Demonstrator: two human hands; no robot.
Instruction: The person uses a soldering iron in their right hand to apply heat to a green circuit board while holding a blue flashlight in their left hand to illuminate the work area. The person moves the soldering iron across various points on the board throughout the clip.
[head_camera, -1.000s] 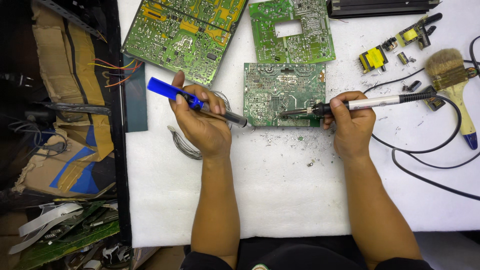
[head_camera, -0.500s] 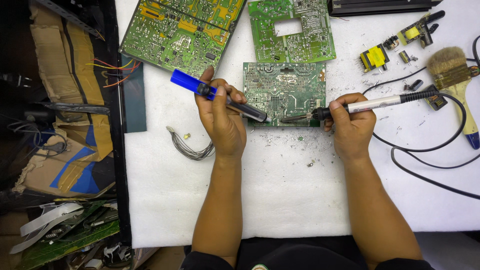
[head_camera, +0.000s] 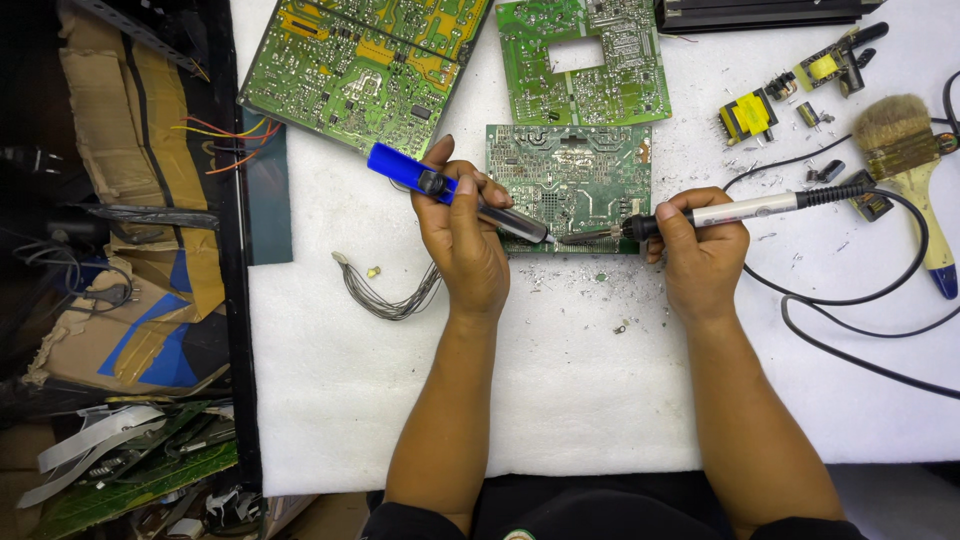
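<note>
A white padded work mat (head_camera: 560, 400) covers most of the frame, its left edge running down beside a dark tray of cardboard and cable scraps (head_camera: 130, 260) at the far left. The lower half of the mat is open room, crossed only by the person's two forearms, which rise from the bottom centre and spread slightly apart.

At upper left a large green circuit board (head_camera: 360, 60) lies tilted, loose coloured wires trailing from its left edge. A second board with a rectangular cut-out (head_camera: 585, 60) sits at top centre. Just below it lies the small green circuit board (head_camera: 570, 185), square to the frame, at centre; both tools meet at its lower edge.

The left hand (head_camera: 465, 235) is clenched round a blue-handled desoldering pump (head_camera: 455, 195), held slanting from upper left down to the right, its tip at the board's lower edge. The right hand (head_camera: 700, 245) grasps a soldering iron (head_camera: 740, 208) like a pen, nearly level, tip pointing left and almost meeting the pump's tip. The iron's black cord (head_camera: 860, 290) loops away across the right of the mat.

A wooden brush (head_camera: 905, 160) lies at the right edge, yellow transformers (head_camera: 748, 115) at upper right, a bundle of grey wires (head_camera: 385, 295) left of the left wrist, and solder crumbs (head_camera: 600, 280) scattered below the board.
</note>
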